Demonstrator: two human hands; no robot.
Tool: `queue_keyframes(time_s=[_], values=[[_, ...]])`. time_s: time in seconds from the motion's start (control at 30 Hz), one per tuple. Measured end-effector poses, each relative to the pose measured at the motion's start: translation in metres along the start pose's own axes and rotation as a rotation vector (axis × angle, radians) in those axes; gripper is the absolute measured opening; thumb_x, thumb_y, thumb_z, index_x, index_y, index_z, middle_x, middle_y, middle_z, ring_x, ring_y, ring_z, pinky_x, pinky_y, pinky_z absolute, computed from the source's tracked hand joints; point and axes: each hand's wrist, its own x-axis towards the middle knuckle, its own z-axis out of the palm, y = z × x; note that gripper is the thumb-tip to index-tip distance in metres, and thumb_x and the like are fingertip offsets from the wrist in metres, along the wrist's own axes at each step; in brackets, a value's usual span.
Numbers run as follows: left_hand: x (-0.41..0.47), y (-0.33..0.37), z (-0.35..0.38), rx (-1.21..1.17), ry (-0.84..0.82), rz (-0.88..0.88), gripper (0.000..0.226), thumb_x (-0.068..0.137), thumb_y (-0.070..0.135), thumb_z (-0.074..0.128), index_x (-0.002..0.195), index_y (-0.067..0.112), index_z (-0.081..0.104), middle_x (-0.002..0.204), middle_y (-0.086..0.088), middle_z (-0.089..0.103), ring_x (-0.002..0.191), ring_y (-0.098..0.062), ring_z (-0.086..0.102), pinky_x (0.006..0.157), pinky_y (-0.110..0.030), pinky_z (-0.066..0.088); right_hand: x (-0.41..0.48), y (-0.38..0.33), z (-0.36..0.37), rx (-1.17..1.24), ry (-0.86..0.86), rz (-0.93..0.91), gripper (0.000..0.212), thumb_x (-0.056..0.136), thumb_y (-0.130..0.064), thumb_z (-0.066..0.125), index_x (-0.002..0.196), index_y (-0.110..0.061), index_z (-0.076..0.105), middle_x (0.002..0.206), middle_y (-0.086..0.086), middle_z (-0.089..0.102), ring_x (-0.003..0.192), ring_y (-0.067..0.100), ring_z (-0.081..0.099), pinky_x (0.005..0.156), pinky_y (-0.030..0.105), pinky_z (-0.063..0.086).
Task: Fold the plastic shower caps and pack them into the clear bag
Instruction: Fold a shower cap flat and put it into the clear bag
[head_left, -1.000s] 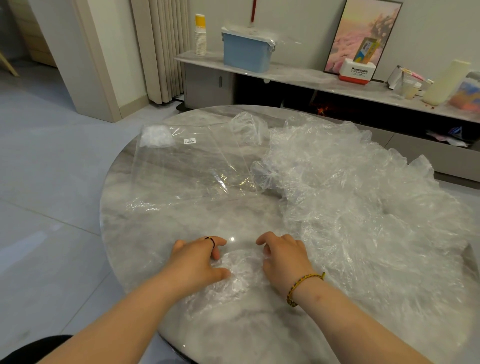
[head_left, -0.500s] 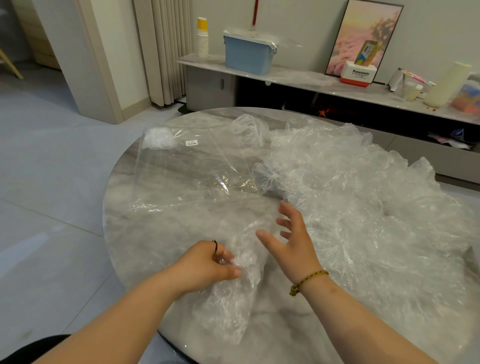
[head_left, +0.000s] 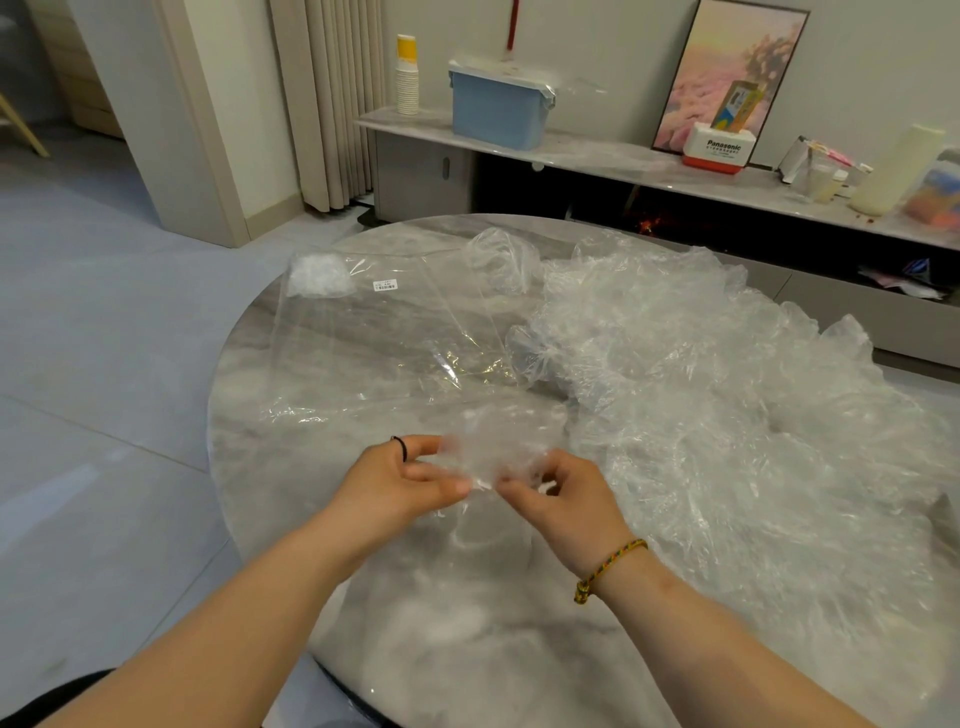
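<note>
- Two hands are in my view, both clamped on a single shower cap (head_left: 493, 452). The left hand (head_left: 400, 483) pinches its near edge between thumb and fingers. The right hand (head_left: 566, 499) has its fingers curled into the film from the other side.
- That cap is held just above the near part of the surface (head_left: 457, 654), a round slab of grey marble. Its film is blurred, so I cannot tell how it is folded.
- One black ring (head_left: 399, 447) sits on a left finger, and one braided bracelet (head_left: 608, 569) on the right wrist.
- One clear bag (head_left: 374, 343) lies flat on the left half, beyond the hands. It carries one small label (head_left: 385, 285) and holds one white wad (head_left: 317, 275) in its far corner.
- One big heap of shower caps (head_left: 717, 405) covers the right half and touches the bag's right edge. I cannot count the caps in it.
- On the shelf (head_left: 597, 156) behind stand one stack of paper cups (head_left: 407, 78), one blue box (head_left: 498, 111), one Panasonic carton (head_left: 719, 150) and one framed picture (head_left: 727, 67).
- A curtain (head_left: 327, 98) hangs at far left.
</note>
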Motion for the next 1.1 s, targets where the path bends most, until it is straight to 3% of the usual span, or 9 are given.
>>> queue_keyframes(time_s=[0.1,0.17,0.33,0.4,0.47,0.67,0.87,1.0,1.1], values=[[-0.002,0.008,-0.002,-0.04,0.115,0.166,0.032,0.075,-0.007,0.068,0.066,0.023,0.07,0.06,0.01,0.068,0.06,0.0,0.063,0.066,-0.016,0.049,0.004,0.002,0.0,-0.241,0.181,-0.44,0.002,0.074,-0.01,0.062,0.075,-0.011,0.063,0.076,-0.001,0.063,0.075,0.0,0.058,0.071,0.011,0.043],[0.0,0.006,-0.006,-0.023,0.174,0.243,0.044,0.074,-0.011,0.066,0.052,0.026,0.07,0.062,0.012,0.069,0.066,-0.002,0.063,0.074,-0.021,0.049,0.005,0.007,0.0,-0.367,0.232,-0.719,0.015,0.075,-0.008,0.057,0.088,-0.015,0.06,0.092,0.001,0.063,0.087,0.014,0.057,0.086,0.012,0.04],[-0.002,-0.019,-0.018,0.382,0.074,0.449,0.041,0.074,0.012,0.066,0.06,0.051,0.064,0.073,0.037,0.063,0.094,0.021,0.052,0.085,0.002,0.033,0.0,0.019,0.0,-0.487,0.115,-0.943,0.023,0.071,-0.001,0.052,0.084,-0.019,0.047,0.087,0.004,0.066,0.087,0.014,0.049,0.079,0.016,0.039],[-0.004,-0.03,-0.023,0.699,0.004,0.474,0.024,0.064,0.043,0.051,0.084,0.056,0.055,0.081,0.04,0.06,0.102,0.016,0.048,0.09,0.002,0.024,-0.002,0.031,0.002,-0.554,0.001,-0.914,0.034,0.063,0.0,0.064,0.083,-0.02,0.045,0.08,0.005,0.068,0.085,0.014,0.047,0.074,0.021,0.04],[-0.007,-0.044,-0.027,0.909,-0.008,0.508,0.045,0.06,0.044,0.048,0.105,0.043,0.046,0.095,0.025,0.063,0.098,0.009,0.049,0.091,0.005,0.018,-0.006,0.045,0.005,-0.585,-0.148,-0.834,0.045,0.05,-0.002,0.074,0.081,-0.021,0.047,0.074,0.002,0.066,0.079,0.012,0.045,0.07,0.02,0.038],[-0.012,-0.057,-0.026,0.901,-0.224,0.468,0.043,0.053,0.056,0.04,0.093,0.054,0.056,0.094,0.042,0.045,0.098,0.016,0.041,0.094,0.002,0.01,-0.024,0.065,0.008,-0.597,-0.284,-0.648,0.013,0.068,-0.03,0.058,0.074,-0.019,0.059,0.074,-0.003,0.064,0.072,0.01,0.052,0.069,0.019,0.041],[-0.003,-0.062,-0.023,0.801,-0.214,0.402,0.046,0.054,0.066,0.041,0.086,0.042,0.063,0.088,0.058,0.041,0.099,0.025,0.038,0.092,0.0,0.016,-0.026,0.044,0.007,-0.475,-0.225,-0.198,0.055,0.07,-0.063,0.033,0.05,-0.014,0.046,0.062,-0.001,0.046,0.067,0.005,0.042,0.069,0.012,0.034],[-0.003,-0.055,-0.016,0.571,-0.143,0.268,0.025,0.065,0.052,0.052,0.059,0.033,0.066,0.069,0.022,0.064,0.08,0.005,0.057,0.079,-0.013,0.042,-0.013,0.038,0.011,-0.428,-0.067,0.076,0.042,0.092,-0.032,0.051,0.058,-0.016,0.032,0.058,-0.004,0.033,0.059,0.011,0.034,0.055,0.02,0.029],[-0.004,-0.05,-0.008,0.62,0.063,0.199,0.019,0.084,0.033,0.058,0.066,0.027,0.057,0.076,0.004,0.061,0.079,-0.013,0.056,0.075,-0.025,0.039,-0.008,0.04,0.012,-0.358,-0.031,0.114,0.012,0.09,-0.017,0.055,0.094,-0.018,0.044,0.061,-0.008,0.037,0.054,0.003,0.036,0.052,0.012,0.035]])
